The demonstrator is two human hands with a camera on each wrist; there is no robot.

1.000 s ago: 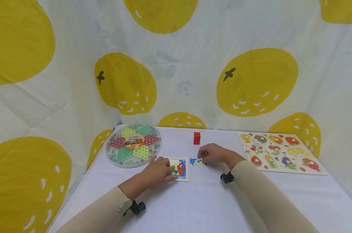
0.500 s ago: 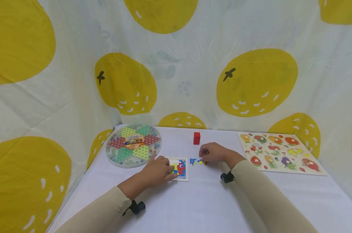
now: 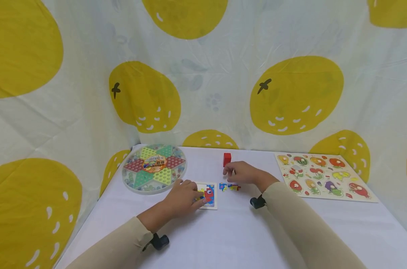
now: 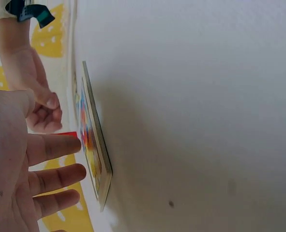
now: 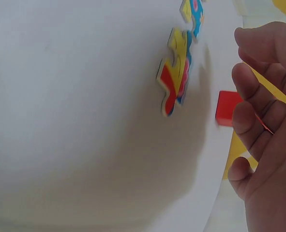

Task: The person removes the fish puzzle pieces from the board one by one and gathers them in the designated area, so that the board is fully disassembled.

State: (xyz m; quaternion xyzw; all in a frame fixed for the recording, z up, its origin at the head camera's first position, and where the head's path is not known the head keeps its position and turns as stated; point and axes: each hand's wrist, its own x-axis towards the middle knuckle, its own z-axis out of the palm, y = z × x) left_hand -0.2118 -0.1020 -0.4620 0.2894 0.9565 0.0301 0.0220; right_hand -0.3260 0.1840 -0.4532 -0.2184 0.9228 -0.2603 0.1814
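Note:
My left hand (image 3: 183, 197) rests over the left part of a small framed fish jigsaw puzzle (image 3: 214, 206), its fingers extended and covering part of the picture. In the left wrist view these fingers are beside the puzzle's edge (image 4: 100, 145). My right hand (image 3: 241, 172) hovers above and behind loose jigsaw pieces, fingers loosely bent and holding nothing. A blue piece (image 3: 222, 186) lies nearest the frame, with yellow-and-red piecework (image 3: 235, 187) to its right. The right wrist view shows that yellow-and-red part (image 5: 180, 46) on the cloth, apart from my fingertips.
Behind my right hand stands a red block (image 3: 227, 158), partly covered by it. A round Chinese checkers board (image 3: 149, 188) lies at the back left. To the right is a wooden fruit-and-vegetable puzzle board (image 3: 324, 175). A lemon-print curtain (image 3: 216, 112) encloses the white table.
My right hand has lifted off the loose pieces and moved slightly back and left, uncovering the yellow-and-red part. The left hand stays almost in place on the framed puzzle.

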